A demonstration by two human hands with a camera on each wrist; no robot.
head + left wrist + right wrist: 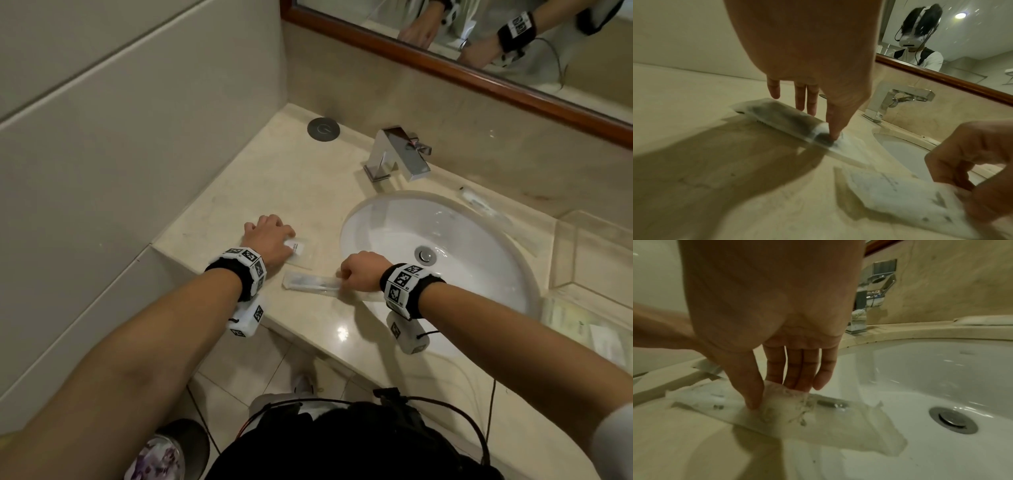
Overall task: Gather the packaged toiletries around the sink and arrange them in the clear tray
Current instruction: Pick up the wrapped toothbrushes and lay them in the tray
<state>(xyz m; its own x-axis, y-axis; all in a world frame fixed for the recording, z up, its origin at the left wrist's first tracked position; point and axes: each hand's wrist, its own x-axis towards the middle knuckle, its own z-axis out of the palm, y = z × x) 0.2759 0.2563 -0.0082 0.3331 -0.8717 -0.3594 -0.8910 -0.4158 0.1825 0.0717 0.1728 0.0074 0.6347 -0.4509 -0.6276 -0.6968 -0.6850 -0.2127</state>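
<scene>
Long clear toothbrush packet (308, 283) pinched by right hand (359, 274) at white oval sink's (394, 226) left rim, translucent comb sachet (298, 249) further left pressed under straight fingers of left hand (270, 240), clear tray (596, 260) right of sink

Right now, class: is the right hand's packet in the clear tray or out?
Out: the packet lies on the counter across the sink's rim, pinched by the right hand.

Dim yellowish overhead light throws a broad soft shadow across the bench (715, 154), glare glints on its front edge, and both wrist views are blurry, edges bowed.
</scene>
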